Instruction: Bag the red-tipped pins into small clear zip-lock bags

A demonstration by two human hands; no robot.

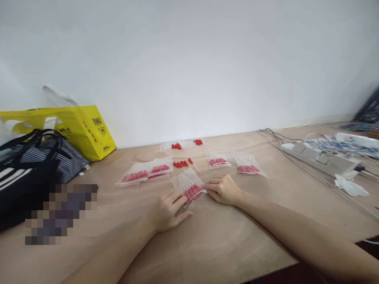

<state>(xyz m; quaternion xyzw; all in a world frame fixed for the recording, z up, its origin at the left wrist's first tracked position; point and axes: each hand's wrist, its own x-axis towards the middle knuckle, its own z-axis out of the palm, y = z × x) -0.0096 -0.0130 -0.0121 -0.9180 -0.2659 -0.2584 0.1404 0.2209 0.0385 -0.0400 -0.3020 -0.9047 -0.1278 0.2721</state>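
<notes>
A clear plastic bag [189, 188] of red-tipped sticks lies tilted on the table between my hands. My left hand [170, 211] has its fingertips closed on the bag's lower left corner, the thumb a little apart. At the bag's right edge, my right hand [224, 190] pinches the plastic with fingers together. Several loose red-tipped sticks [194, 166] lie just behind this bag. Filled bags overlap at the left [160, 168], and two more, a middle bag [218, 160] and a right bag [248, 165], lie flat behind my right hand.
Small red pieces [176, 146] rest on clear plastic near the wall. A yellow bag [97, 134] and a striped bag [69, 156] stand at the left, with a blurred-out item in front. A power strip [319, 159], cables and a crumpled tissue [351, 186] are at the right.
</notes>
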